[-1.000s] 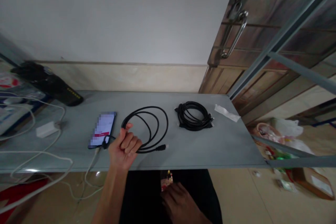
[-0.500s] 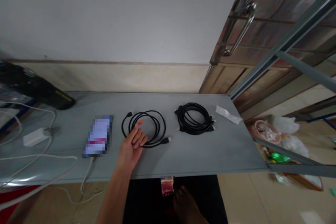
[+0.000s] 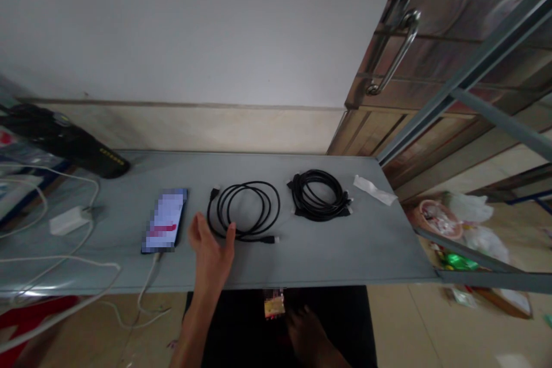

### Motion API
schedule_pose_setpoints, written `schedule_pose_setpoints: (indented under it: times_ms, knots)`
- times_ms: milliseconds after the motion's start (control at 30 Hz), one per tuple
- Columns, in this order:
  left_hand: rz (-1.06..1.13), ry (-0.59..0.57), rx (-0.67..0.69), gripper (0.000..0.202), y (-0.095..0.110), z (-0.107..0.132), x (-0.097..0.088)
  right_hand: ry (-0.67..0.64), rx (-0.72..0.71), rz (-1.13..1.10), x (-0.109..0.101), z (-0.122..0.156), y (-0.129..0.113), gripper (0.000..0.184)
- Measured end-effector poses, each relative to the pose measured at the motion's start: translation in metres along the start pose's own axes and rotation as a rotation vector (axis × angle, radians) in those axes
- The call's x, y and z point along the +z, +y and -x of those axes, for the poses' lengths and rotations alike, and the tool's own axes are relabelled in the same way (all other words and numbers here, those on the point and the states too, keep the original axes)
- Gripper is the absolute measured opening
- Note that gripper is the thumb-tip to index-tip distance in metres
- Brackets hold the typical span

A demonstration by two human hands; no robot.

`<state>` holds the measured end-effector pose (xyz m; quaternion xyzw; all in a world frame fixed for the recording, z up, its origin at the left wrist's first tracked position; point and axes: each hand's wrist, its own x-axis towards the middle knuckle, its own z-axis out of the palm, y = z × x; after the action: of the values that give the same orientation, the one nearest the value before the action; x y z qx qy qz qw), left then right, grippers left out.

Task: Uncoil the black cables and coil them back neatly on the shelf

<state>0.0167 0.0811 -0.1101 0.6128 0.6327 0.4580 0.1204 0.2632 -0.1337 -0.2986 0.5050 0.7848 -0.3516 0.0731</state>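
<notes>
My left hand (image 3: pixel 212 253) rests on the grey table (image 3: pixel 345 253) with thumb and fingers apart, holding nothing. Its fingertips sit at the lower left edge of a loosely coiled black cable (image 3: pixel 245 210), whose plug points right. To its left lies a phone (image 3: pixel 165 219) with a lit screen and a white cord in its lower end. A tighter black cable bundle (image 3: pixel 319 194) lies further right. My right hand (image 3: pixel 310 333) is low in the dark below the table edge, beside a small red-and-yellow item (image 3: pixel 274 305); its fingers are too dim to read.
A white charger block (image 3: pixel 69 219) and white cords (image 3: pixel 64 264) trail over the table's left part. A black elongated device (image 3: pixel 64 141) lies at back left. A white scrap (image 3: pixel 374 190) sits at back right. A metal-handled door (image 3: pixel 397 52) and shelf frame stand right.
My left hand let go of the loose cable and drew back toward me, opening. The coil now lies flat, tighter and slightly further right. My right hand barely moved.
</notes>
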Motion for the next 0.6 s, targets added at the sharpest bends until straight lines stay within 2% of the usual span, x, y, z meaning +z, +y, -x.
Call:
schedule_pose_setpoints:
  times_ms: [67,133,233,333,400,500,600]
  knots:
    - [-0.139,0.039,0.089,0.091,0.003,-0.002,-0.003,-0.01,0.006,-0.007,0.003,0.004,0.003,0.076]
    - [-0.197,0.017,0.161,0.08,0.008,-0.006,-0.005,-0.025,0.009,-0.013,0.005,0.008,0.004,0.077]
    - [-0.205,-0.114,0.319,0.057,0.011,-0.009,-0.008,-0.048,0.013,-0.039,0.005,0.011,0.005,0.074]
    - [-0.162,-0.273,0.452,0.048,0.009,-0.007,-0.01,-0.074,0.006,-0.046,0.003,0.013,0.005,0.071]
    - [-0.141,-0.338,0.468,0.043,0.01,-0.004,-0.012,-0.077,-0.02,-0.038,0.003,0.013,0.005,0.066]
    - [-0.129,-0.381,0.413,0.033,0.015,0.001,-0.016,-0.056,-0.072,-0.024,0.005,0.016,0.004,0.061]
    - [-0.134,-0.398,0.376,0.036,0.018,0.004,-0.017,-0.042,-0.09,-0.007,0.007,0.017,0.001,0.059]
